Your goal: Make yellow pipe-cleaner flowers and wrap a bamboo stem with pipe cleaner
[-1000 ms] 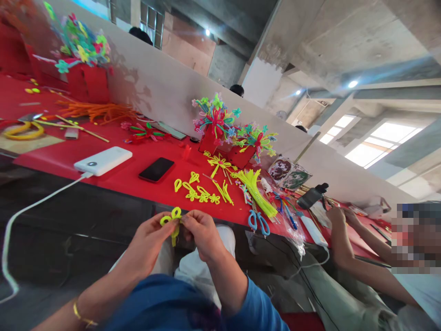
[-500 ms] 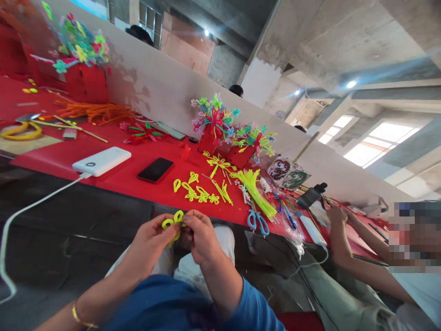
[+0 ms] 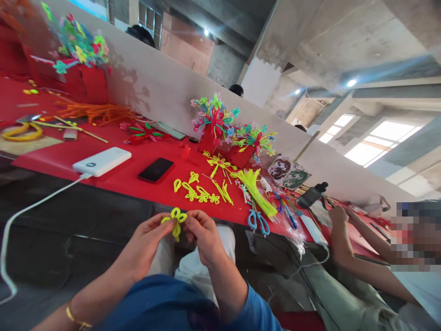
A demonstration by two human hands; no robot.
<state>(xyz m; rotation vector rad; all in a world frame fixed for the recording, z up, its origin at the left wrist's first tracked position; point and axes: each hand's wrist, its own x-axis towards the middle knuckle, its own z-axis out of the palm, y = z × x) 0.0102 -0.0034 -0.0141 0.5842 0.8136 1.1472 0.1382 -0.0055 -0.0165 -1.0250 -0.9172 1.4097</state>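
Observation:
Over my lap, a yellow pipe-cleaner flower (image 3: 177,213) with looped petals is held up between my hands. My left hand (image 3: 146,241) pinches it near the centre with thumb and forefinger. On the other side, my right hand (image 3: 206,236) is closed at the right-hand petal, its thumb and forefinger against the edge. Beyond my hands on the red table (image 3: 151,191) lie several yellow looped flower pieces (image 3: 202,197). To their right are a bundle of yellow pipe cleaners (image 3: 255,188) and blue-handled scissors (image 3: 258,221).
A black phone (image 3: 155,170) and a white power bank (image 3: 102,161) with a cable lie at left. Red boxes of pipe-cleaner flowers (image 3: 215,120) stand along the white partition (image 3: 165,87). Yellow-handled scissors (image 3: 22,131) rest far left. A co-worker's hands (image 3: 339,216) work at right.
The flower has turned in my hands, so more of its petals face me. My right hand has shifted slightly right, its fingers now at the petal's edge.

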